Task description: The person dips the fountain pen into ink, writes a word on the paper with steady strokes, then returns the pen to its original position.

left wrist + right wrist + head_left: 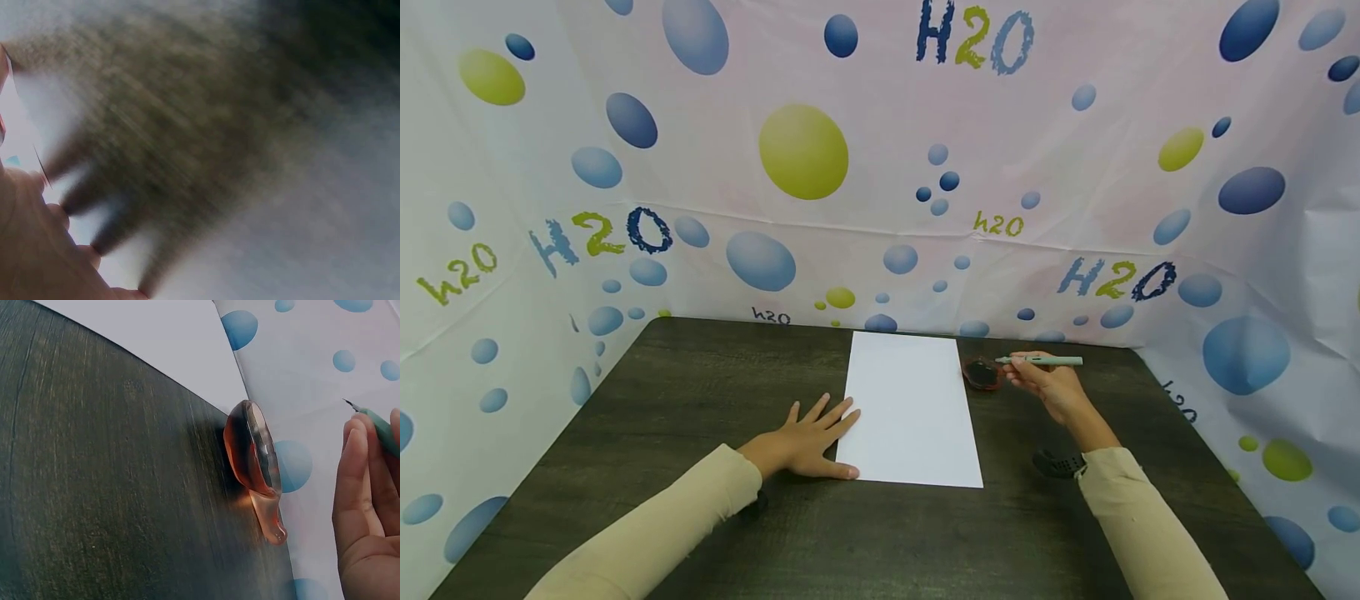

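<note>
A blank white sheet of paper (pixel 910 408) lies on the dark table in front of me. My left hand (pixel 817 437) rests with fingers spread at the sheet's left edge, fingertips and thumb over the paper; the left wrist view shows the same hand (pixel 44 244) at its lower left. My right hand (pixel 1051 387) pinches a pale green pen (pixel 1058 361), its thin dark nib pointing left. Beneath the nib sits a small amber, see-through dish (pixel 982 375) with dark liquid in it and a short handle (pixel 270 525), close beside the paper's right edge.
The dark wooden table (pixel 700 375) carries these things. Behind it and at both sides hangs a white sheet (pixel 880 167) printed with blue and green bubbles and H2O lettering. A black strap (pixel 1058 463) shows at the right wrist.
</note>
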`<state>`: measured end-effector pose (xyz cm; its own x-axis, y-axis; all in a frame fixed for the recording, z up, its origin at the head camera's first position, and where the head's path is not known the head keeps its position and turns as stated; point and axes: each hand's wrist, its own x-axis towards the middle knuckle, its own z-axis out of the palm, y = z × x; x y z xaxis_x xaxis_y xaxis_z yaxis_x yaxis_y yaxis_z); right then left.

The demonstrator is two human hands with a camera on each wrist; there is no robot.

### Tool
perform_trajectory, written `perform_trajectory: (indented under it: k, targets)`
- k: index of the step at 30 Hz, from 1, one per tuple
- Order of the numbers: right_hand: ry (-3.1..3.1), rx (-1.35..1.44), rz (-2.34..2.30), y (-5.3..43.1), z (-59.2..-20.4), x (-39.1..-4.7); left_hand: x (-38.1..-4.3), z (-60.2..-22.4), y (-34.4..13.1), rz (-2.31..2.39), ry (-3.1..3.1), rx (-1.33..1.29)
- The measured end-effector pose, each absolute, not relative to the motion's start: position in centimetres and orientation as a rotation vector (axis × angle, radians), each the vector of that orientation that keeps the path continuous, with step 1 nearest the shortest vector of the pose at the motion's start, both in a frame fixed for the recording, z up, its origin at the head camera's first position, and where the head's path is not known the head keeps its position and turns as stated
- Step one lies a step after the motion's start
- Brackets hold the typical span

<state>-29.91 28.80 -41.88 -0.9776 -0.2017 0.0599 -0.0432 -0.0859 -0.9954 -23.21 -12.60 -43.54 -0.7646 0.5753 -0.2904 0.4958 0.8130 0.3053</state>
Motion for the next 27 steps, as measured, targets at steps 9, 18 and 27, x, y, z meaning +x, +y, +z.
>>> perform_trajectory:
  k: [9,18,27]
  targets:
    - [2.142,-0.267,-2.182,28.5,-41.9,-30.5,-23.0,-43.3,-12.5,0.303,2.622,0.805]
    - [2.188,-0.217,-2.110,28.4,-41.9,-31.2,-23.2,-43.7,-12.5,0.296,2.627,0.801]
    - [2.481,-0.157,-1.811,28.0,-41.3,-32.3,-23.5,-44.0,-12.5,0.283,2.624,0.797]
